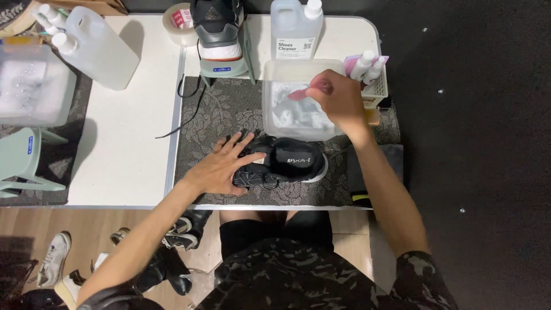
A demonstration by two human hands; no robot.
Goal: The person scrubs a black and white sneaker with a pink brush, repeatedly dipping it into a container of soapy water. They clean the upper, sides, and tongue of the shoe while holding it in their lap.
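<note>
Your left hand [221, 166] lies flat, fingers spread apart, on the black shoe [284, 163], which sits on a dark leafy mat [229, 109] on the white worktop [126, 143]. Your right hand [338, 97] has its fingers closed on a pink brush [301, 93] over the clear tub [295, 103] of soapy water. Below the worktop, more shoes [54, 258] lie on the wooden floor [34, 224].

Left hand [221, 166] presses a black shoe [285, 162] near the table's front edge; right hand [338, 97] dips a brush [301, 93] into the tub [275, 72].
</note>
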